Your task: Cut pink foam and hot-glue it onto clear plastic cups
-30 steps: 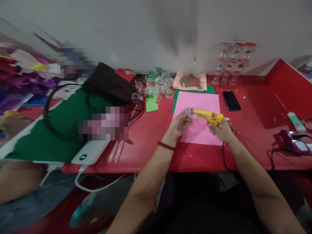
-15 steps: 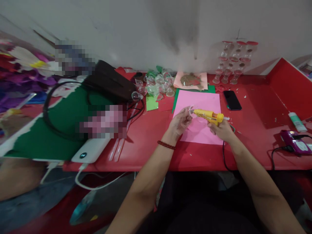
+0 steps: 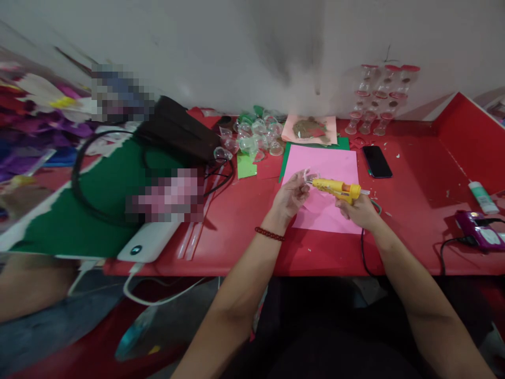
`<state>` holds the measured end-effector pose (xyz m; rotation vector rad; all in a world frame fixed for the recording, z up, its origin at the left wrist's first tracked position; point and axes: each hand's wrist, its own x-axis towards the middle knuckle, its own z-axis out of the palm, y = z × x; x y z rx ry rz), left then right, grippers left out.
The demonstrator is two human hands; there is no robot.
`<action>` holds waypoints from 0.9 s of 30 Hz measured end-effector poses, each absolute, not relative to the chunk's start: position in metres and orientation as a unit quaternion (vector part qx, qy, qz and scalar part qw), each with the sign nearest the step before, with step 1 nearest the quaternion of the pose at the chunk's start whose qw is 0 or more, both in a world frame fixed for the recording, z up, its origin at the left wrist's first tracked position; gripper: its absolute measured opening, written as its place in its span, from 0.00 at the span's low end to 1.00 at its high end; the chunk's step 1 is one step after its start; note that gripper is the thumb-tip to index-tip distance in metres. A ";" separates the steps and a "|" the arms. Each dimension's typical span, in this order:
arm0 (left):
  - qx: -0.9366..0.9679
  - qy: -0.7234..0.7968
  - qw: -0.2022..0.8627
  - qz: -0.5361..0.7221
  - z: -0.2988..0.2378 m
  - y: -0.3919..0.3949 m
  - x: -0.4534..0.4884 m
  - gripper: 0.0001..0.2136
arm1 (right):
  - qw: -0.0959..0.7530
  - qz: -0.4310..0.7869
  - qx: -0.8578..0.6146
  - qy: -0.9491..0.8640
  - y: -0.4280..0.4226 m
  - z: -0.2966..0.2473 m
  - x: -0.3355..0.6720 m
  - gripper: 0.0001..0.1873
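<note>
My right hand (image 3: 354, 209) is closed round the handle of a yellow hot glue gun (image 3: 331, 186), its nozzle pointing left. A clear plastic piece, like a small cup (image 3: 313, 174), is pinched in the fingers of my left hand (image 3: 291, 197), which wears a beaded bracelet on its wrist. The nozzle tip meets the clear piece or is very close to it; which of the two I cannot tell. Both hands are over a pink sheet of paper (image 3: 323, 216) on the red table (image 3: 236, 226). From the gun a dark cord hangs toward the table's front edge.
Clear plastic cups (image 3: 258, 131) are heaped at the back. Brown granular material (image 3: 310, 128) lies on peach paper. Joined cup columns (image 3: 369, 100) stand by the wall. Rightward are a phone (image 3: 377, 161), a glue bottle (image 3: 483, 197) and a purple power box (image 3: 479, 230). A power bank (image 3: 150, 245) lies left.
The clear piece has turned slightly in my left hand and shows more to the right above the nozzle. My right hand and the glue gun have barely moved.
</note>
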<state>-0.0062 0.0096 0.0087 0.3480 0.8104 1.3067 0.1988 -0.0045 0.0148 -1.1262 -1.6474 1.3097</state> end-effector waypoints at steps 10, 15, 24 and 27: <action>0.142 0.358 0.699 0.603 0.008 0.009 -0.009 0.14 | 0.350 0.502 -0.438 -0.659 -0.005 0.017 0.200 0.18; 0.134 0.351 0.696 0.612 0.008 0.009 -0.010 0.16 | 0.344 0.491 -0.446 -0.664 -0.006 0.019 0.200 0.18; 0.127 0.330 0.686 0.636 0.006 0.013 -0.012 0.14 | 0.333 0.476 -0.453 -0.676 -0.004 0.017 0.202 0.17; 0.124 0.322 0.679 0.648 0.006 0.013 -0.012 0.12 | 0.332 0.468 -0.457 -0.679 -0.002 0.016 0.203 0.18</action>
